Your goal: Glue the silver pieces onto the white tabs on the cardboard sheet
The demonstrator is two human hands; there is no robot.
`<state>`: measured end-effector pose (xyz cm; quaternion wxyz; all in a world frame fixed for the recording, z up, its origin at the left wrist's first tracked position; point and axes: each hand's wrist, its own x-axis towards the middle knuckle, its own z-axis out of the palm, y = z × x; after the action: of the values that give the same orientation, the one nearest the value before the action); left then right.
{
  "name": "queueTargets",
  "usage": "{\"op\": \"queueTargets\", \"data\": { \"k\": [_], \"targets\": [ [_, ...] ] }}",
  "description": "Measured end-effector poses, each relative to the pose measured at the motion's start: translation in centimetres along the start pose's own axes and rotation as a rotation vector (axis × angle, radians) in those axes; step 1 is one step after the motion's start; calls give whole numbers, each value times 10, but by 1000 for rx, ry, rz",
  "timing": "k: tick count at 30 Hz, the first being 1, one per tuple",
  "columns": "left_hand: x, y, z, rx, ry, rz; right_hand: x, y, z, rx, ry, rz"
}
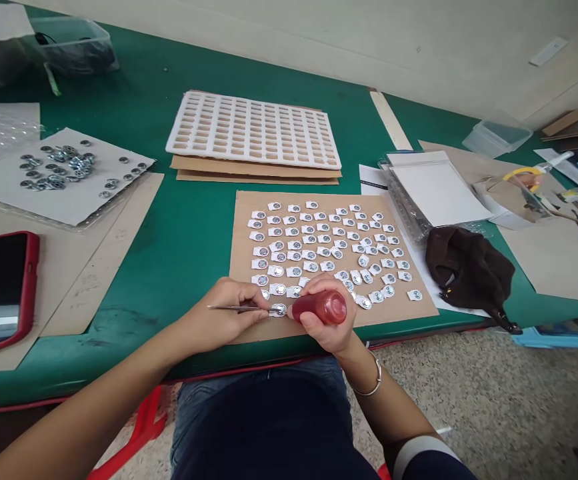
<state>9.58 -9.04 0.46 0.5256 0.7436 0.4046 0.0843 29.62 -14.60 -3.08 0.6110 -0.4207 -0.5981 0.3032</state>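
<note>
Red bottle (321,308) and slim metal tool (239,308), held over a cardboard sheet (243,213).
Left hand (229,313) pinched the tool, tip at a white-tabbed disc (279,310) near the sheet's front edge; right hand (339,337) was wrapped round the bottle, its narrow end just beside that disc. White slotted tray (253,155) lay behind.

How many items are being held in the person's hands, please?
2: a thin metal tool in the left hand, and a red bottle in the right hand. Smaller items could be hidden.
</note>
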Motion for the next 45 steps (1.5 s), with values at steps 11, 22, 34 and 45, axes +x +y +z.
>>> {"op": "queueTargets", "data": {
  "k": [11, 22, 34, 45],
  "targets": [
    [5, 2, -3, -63, 23, 5, -1, 1, 1, -46, -69, -21],
    [6, 4, -3, -60, 37, 19, -2, 1, 2, -34, -68, -55],
    [5, 4, -4, -66, 36, 10, -1, -2, 2, -68, -54, -68],
    [6, 2, -2, -77, 41, 29, -6, -1, 2, -26, 34, -5]
  ]
}}
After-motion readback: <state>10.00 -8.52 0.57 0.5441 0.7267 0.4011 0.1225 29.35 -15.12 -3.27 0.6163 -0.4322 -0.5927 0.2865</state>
